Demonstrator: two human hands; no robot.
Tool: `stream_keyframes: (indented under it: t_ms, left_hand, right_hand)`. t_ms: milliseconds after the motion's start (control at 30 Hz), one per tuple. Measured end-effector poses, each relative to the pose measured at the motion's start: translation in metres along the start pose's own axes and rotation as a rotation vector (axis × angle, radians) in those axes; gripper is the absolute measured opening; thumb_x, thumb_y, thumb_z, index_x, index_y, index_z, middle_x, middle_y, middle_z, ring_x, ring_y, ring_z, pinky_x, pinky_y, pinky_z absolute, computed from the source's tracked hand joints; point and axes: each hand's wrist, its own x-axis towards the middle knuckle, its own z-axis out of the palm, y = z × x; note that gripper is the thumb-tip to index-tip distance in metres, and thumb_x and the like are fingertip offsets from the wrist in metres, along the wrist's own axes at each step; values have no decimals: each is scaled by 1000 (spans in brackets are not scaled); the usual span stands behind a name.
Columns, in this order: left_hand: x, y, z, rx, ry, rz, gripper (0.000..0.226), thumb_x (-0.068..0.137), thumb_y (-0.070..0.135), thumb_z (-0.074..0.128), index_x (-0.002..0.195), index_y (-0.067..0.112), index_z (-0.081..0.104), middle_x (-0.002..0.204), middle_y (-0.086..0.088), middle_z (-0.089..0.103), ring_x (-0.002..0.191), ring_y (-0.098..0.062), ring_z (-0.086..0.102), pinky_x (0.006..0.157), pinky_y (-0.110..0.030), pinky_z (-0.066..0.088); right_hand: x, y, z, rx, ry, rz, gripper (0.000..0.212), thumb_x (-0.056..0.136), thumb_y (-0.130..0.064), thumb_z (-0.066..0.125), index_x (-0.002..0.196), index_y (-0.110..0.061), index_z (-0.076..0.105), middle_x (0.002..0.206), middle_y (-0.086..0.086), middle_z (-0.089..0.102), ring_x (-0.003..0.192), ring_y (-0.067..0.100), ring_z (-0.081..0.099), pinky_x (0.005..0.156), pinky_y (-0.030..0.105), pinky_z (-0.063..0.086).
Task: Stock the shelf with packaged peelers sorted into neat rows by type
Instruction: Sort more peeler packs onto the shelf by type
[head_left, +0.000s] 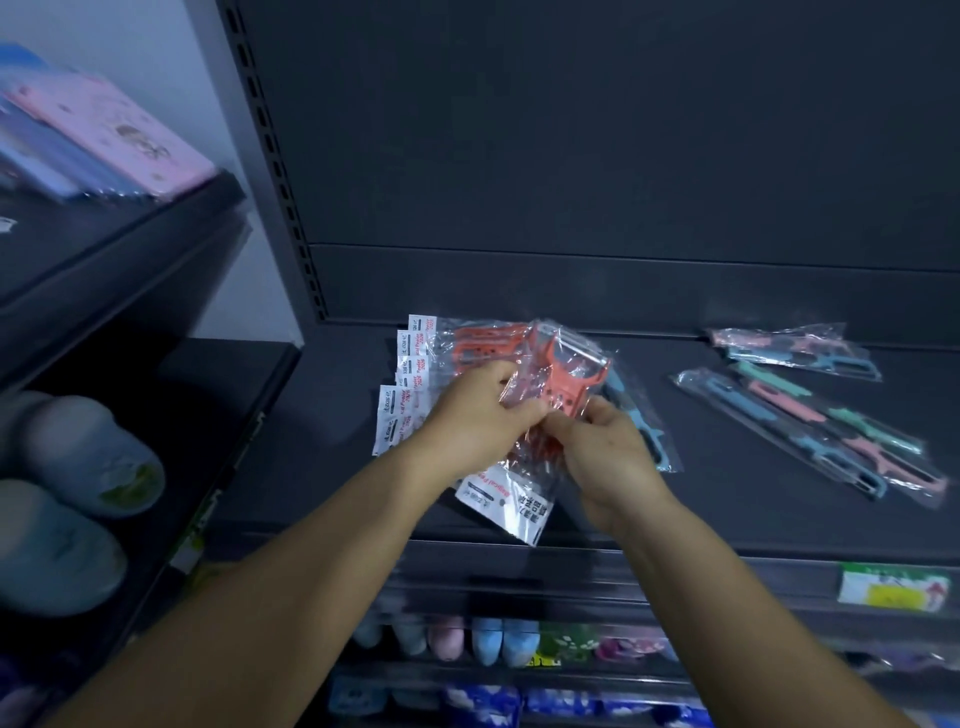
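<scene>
Both hands hold an orange peeler in a clear packet (558, 382) with a white label, above the dark shelf (727, 499). My left hand (478, 415) grips the packet's left side. My right hand (605, 457) pinches its lower right side. Behind my left hand lies a stack of orange peeler packets (415, 364), their white labels fanned to the left. A blue peeler packet (644, 421) lies partly hidden behind my right hand. To the right lie long packets of pink, teal and blue peelers (831, 431), with another such packet (795, 348) further back.
The shelf's dark back panel (597, 156) rises behind. A price tag (891, 587) sits on the shelf's front edge at right. Lower shelves hold pastel goods (483, 639). On the left unit are pale rounded items (78, 452) and a pink box (119, 135) above.
</scene>
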Motion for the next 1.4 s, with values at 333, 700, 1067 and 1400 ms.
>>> stream_keyframes:
  t_ms: [333, 700, 1067, 1400]
  left_hand:
    - [-8, -23, -38, 329, -245, -36, 55, 90, 16, 61, 140, 20, 40, 138, -2, 50, 108, -12, 57, 81, -17, 42]
    - [-1, -39, -24, 723, -321, 129, 63, 92, 20, 54, 148, 23, 25, 133, -1, 37, 118, -16, 37, 102, -28, 35]
    - [-23, -61, -18, 810, -265, 263, 70, 94, 38, 53, 151, 29, 13, 152, 6, 18, 140, -14, 16, 117, -32, 17]
    - [-20, -30, -6, 913, -246, 340, 66, 100, 37, 39, 152, 19, 2, 160, 3, 1, 147, -17, 3, 118, -32, 3]
  right_hand:
    - [-1, -5, -19, -594, 110, -184, 46, 80, -24, 70, 123, -17, 54, 100, -5, 63, 94, 15, 62, 87, 30, 48]
    - [-8, 12, -16, -989, 29, -164, 19, 80, -27, 67, 75, -10, 60, 72, 6, 65, 71, 24, 60, 59, 26, 41]
    - [-14, 11, -10, -1144, -4, -137, 27, 82, -22, 62, 105, -9, 58, 98, 6, 65, 93, 26, 60, 73, 28, 45]
    - [-20, 8, -17, -1215, 5, -231, 44, 92, -31, 52, 130, -12, 43, 131, 11, 45, 121, 29, 45, 95, 34, 40]
